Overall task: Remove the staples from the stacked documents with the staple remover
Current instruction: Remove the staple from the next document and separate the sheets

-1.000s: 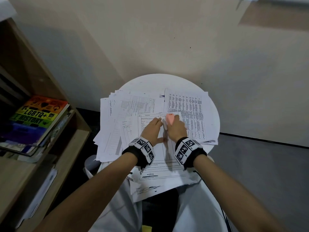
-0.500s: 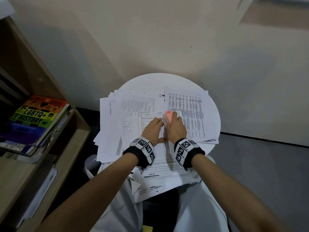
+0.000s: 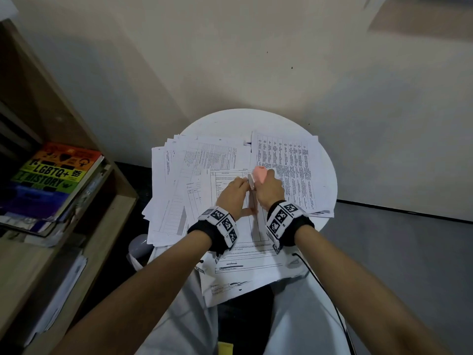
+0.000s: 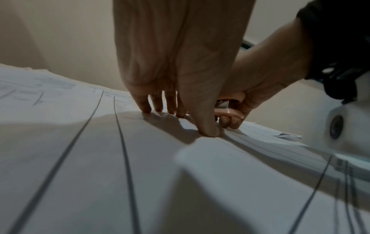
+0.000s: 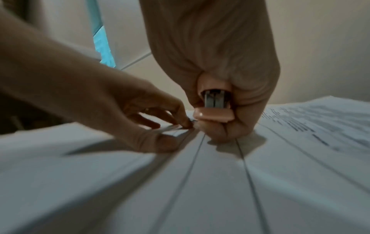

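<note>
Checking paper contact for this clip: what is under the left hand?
The left hand presses its fingertips on the top printed document. Its contact spot and any staple there are covered.

Documents (image 3: 230, 242) overlap across the round table (image 3: 222, 121); a book (image 3: 51, 175) lies left, apparently on a shelf (image 3: 107, 213).

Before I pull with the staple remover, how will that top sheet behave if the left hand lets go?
Probably floppy: the top sheet is thin paper overhanging the round table. It would likely lift with the staple remover, since only the left hand's fingertips pin it. It may slide easily over the loose papers beneath.
</note>
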Action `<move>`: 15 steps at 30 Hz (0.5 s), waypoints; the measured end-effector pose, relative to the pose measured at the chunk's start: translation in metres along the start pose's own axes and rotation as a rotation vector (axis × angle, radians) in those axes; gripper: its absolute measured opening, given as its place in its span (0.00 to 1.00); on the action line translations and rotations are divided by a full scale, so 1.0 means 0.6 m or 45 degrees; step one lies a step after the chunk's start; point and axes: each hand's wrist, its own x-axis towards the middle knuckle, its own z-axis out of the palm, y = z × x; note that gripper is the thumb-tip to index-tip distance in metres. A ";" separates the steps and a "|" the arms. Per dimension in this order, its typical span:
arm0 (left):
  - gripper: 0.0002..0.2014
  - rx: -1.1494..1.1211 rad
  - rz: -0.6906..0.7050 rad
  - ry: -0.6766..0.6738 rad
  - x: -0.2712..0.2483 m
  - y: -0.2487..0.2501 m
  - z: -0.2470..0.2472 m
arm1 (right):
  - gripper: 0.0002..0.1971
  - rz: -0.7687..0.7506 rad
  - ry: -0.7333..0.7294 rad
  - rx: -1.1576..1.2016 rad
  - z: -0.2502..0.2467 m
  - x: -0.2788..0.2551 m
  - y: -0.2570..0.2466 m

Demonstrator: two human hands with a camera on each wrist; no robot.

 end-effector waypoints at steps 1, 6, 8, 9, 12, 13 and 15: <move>0.35 0.015 -0.004 -0.002 0.000 0.001 -0.001 | 0.23 -0.008 0.010 -0.036 0.001 -0.002 0.000; 0.32 0.066 -0.009 -0.003 0.000 0.003 -0.002 | 0.26 -0.249 0.149 -0.418 0.010 -0.016 0.008; 0.31 0.079 -0.013 -0.001 0.001 0.003 -0.002 | 0.26 -0.335 0.179 -0.500 0.009 -0.015 0.012; 0.31 0.081 -0.015 -0.006 0.001 0.003 -0.002 | 0.26 -0.369 0.189 -0.530 0.007 -0.014 0.014; 0.35 0.078 -0.016 -0.021 -0.001 0.004 -0.004 | 0.29 -0.447 0.155 -0.562 -0.003 -0.012 0.020; 0.35 0.076 -0.018 -0.017 -0.001 0.004 -0.004 | 0.30 -0.460 0.138 -0.559 -0.006 -0.011 0.022; 0.35 0.082 -0.031 -0.020 -0.002 0.005 -0.004 | 0.31 -0.488 0.118 -0.551 -0.012 -0.007 0.023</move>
